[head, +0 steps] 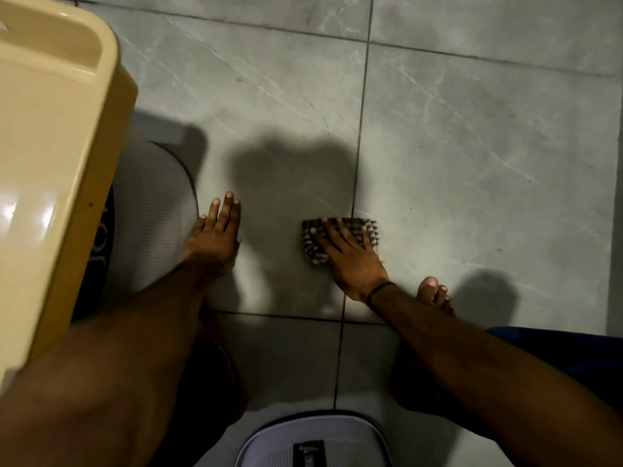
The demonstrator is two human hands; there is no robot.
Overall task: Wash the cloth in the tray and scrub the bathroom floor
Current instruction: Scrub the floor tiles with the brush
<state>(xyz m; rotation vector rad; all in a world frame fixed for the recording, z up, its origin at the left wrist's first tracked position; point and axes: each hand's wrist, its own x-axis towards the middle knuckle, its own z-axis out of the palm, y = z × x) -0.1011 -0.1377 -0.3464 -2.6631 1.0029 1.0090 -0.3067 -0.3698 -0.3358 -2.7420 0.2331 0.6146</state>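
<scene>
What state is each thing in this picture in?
Striped grey cloth: flat on the floor, under the right hand.
Right hand: spread open, on the cloth.
Left hand: flat, fingers extended on the tile.
Grey marbled tile floor: bare.
Cream plastic tray: cloth not visible inside.

floor (472, 129): grey marbled tiles | dark grout | dim light, hard shadows
</scene>
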